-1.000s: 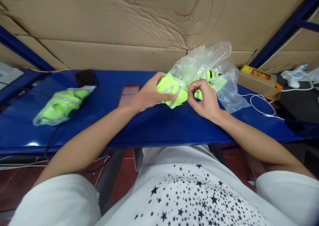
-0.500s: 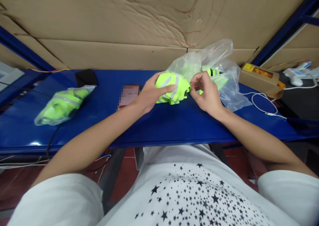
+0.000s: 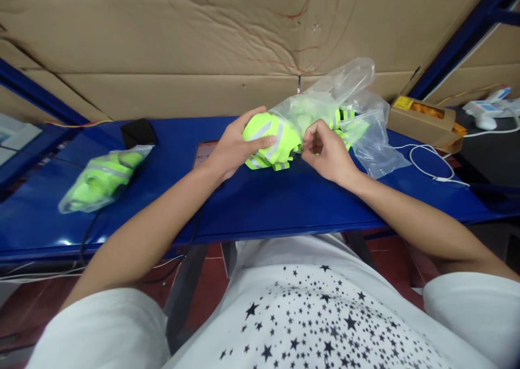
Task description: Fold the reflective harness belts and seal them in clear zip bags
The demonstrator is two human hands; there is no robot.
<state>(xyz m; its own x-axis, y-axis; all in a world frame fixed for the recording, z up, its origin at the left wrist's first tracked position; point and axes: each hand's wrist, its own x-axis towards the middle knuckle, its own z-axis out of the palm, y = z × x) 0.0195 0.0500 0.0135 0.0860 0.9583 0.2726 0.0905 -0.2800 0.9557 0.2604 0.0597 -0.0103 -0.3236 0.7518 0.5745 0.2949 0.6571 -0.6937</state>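
Slightly further left over the counter [image 3: 252, 212] than half a second ago, the yellow bundle [image 3: 280, 131], striped with grey, has shifted together with both hands. It sits between them, above the counter's middle. The left hand [image 3: 233, 147] has its grip closed round the left side, thumb across the front, probably to keep the loose folds together. On the opposite edge, the right hand [image 3: 327, 155] has a narrow grip, thumb and forefinger almost meeting; I cannot tell whether they pinch fabric. This arrangement seems to let one hand steady the bundle while the other works finely. Behind lies crumpled clear plastic [image 3: 377, 144]. Farther out are a bagged yellow bundle [image 3: 103, 176] at left and an open carton [image 3: 422, 124] at right.
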